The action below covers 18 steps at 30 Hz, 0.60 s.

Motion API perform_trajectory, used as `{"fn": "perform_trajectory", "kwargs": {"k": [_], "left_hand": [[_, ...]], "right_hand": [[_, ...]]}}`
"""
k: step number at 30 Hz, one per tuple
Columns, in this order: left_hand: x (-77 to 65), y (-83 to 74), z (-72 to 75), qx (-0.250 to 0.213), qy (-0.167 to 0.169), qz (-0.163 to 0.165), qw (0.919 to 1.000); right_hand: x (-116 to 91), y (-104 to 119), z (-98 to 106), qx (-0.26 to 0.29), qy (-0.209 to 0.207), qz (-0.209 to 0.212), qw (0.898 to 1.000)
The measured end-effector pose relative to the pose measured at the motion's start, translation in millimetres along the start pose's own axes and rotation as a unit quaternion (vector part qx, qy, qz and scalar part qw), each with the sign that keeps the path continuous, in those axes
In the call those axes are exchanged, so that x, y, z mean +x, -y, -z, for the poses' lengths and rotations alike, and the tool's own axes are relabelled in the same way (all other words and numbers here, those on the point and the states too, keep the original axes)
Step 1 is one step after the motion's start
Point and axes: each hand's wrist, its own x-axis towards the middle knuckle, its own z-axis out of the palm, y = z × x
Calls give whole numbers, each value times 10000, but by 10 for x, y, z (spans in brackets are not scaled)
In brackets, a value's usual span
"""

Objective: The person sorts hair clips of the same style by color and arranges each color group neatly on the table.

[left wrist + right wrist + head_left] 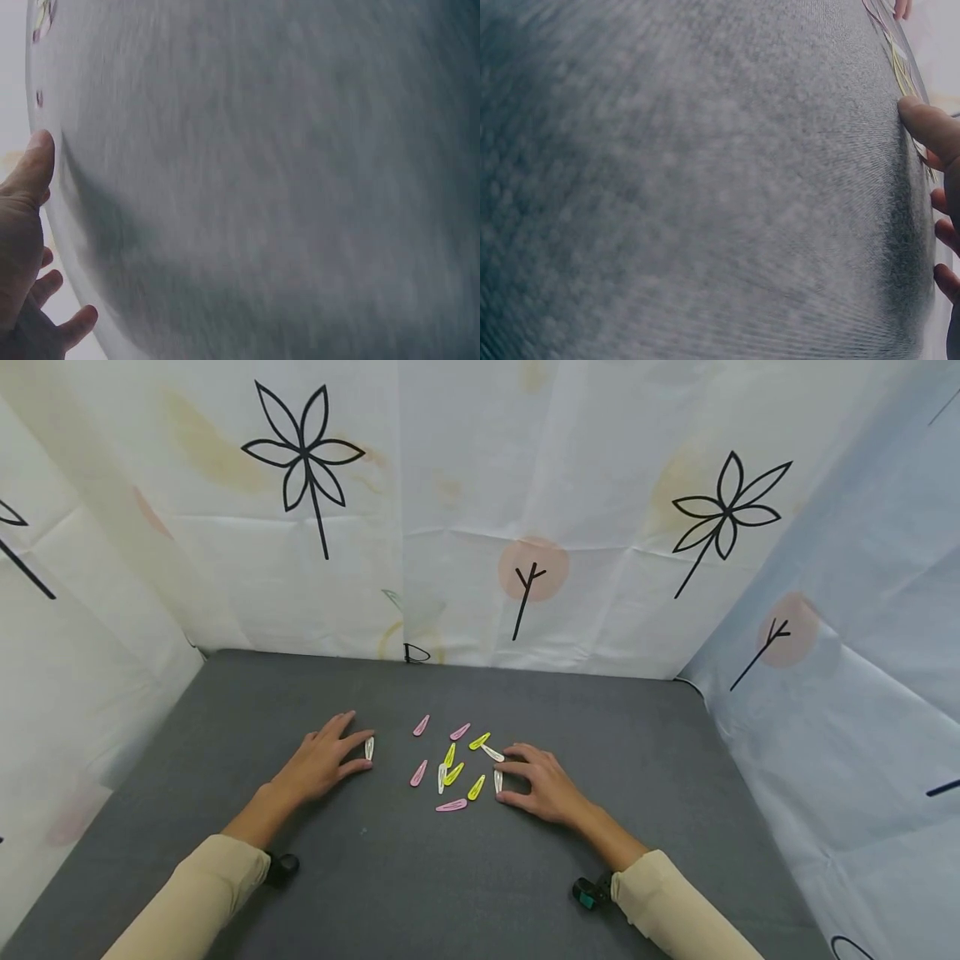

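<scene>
At the left, my left hand (322,760) holds a white snap hair clip (370,748) lengthwise between thumb and index finger, the other fingers spread. My right hand (546,783) has its thumb and index finger at the two ends of another white hair clip (498,781), right of the group. A further white hair clip (492,752) lies just beyond the right fingertips, touching a yellow hair clip (479,741). Nearest the right hand on its left is a yellow hair clip (476,787). In the wrist views the held clips are hidden.
Between the hands lie several pink and yellow clips, among them a pink hair clip (452,806) at the front and a white hair clip (442,778) against yellow ones. Patterned white cloth (465,485) walls in the grey table (420,885) at back and sides.
</scene>
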Motion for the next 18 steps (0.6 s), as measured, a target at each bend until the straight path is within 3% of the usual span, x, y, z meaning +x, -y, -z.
{"fn": "perform_trajectory", "kwargs": {"k": [9, 18], "left_hand": [[-131, 196, 107, -44, 364, 193, 9991], [-177, 162, 188, -268, 558, 258, 9977]], "right_hand": [[-6, -3, -1, 168, -45, -2, 9998], [-7, -19, -37, 220, -120, -13, 9997]]}}
